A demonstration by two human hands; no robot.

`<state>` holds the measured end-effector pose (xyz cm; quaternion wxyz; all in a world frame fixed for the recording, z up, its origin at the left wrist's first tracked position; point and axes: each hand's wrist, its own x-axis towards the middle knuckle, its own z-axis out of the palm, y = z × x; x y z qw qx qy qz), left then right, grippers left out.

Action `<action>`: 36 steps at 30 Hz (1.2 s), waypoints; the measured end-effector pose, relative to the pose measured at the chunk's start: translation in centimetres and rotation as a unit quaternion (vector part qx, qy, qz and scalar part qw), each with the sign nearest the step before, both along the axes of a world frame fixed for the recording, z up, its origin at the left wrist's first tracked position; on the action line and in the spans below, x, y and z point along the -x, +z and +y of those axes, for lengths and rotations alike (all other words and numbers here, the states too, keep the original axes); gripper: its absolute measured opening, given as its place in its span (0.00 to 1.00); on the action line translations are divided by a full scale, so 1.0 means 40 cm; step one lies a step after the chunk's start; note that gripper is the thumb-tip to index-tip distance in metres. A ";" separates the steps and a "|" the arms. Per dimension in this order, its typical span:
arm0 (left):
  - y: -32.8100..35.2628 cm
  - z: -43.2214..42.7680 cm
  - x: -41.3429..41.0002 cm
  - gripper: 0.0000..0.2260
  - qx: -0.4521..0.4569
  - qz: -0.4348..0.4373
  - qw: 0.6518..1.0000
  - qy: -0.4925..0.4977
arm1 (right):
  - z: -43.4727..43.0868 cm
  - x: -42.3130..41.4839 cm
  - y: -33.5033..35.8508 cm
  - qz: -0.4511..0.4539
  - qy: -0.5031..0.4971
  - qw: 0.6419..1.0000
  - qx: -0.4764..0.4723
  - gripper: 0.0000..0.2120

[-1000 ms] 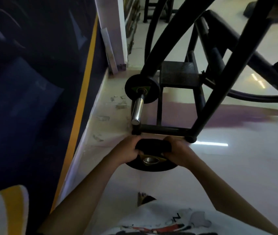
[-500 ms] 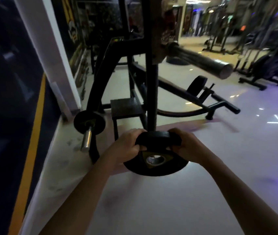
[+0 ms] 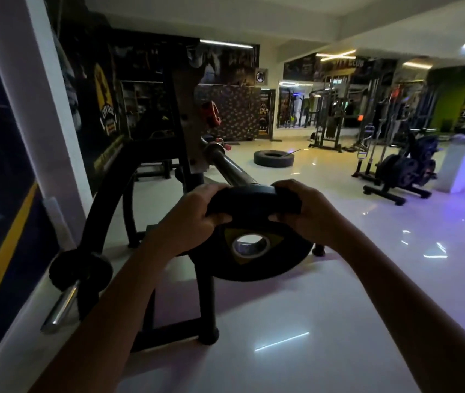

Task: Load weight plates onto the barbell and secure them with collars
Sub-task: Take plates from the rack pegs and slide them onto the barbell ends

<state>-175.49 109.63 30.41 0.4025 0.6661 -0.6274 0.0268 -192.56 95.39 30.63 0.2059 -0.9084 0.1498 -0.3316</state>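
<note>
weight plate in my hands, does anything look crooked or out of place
Nothing looks damaged or spilled. The weight plate, gripped at its top rim by the left hand and right hand, is tilted, its hole below the end of the barbell sleeve, so not yet lined up.

- Weight plate (image 3: 279,260): black, round, yellow triangular badge round a metal-lined ctr hole. Centre of frame, off the floor, tilted w/ face toward cam. Top rim gripped by left hand (image 3: 194,219) & right hand (image 3: 308,211).
- Barbell (image 3: 230,168): chrome sleeve, slants from upper centre down to just behind plate's top rim; plate not yet on it.
- Collar (image 3: 211,114): red, blurry, upper centre, on the rack upright (image 3: 186,114) above the bar.
- 2nd plate (image 3: 81,269): small, black, lower left, on a chrome peg (image 3: 61,307).
</note>
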 end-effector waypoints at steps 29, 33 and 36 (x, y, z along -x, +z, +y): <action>0.006 -0.565 -0.460 0.24 0.168 -0.209 0.925 0.271 | -0.535 -0.569 -0.021 -0.147 -0.054 0.983 0.096 0.27; -0.017 -0.656 -0.582 0.24 0.157 -0.301 0.886 0.315 | -0.617 -0.688 -0.037 -0.163 -0.089 0.968 0.166 0.27; -0.023 -0.711 -0.653 0.25 0.139 -0.329 0.870 0.341 | -0.680 -0.765 -0.041 -0.153 -0.104 0.964 0.189 0.28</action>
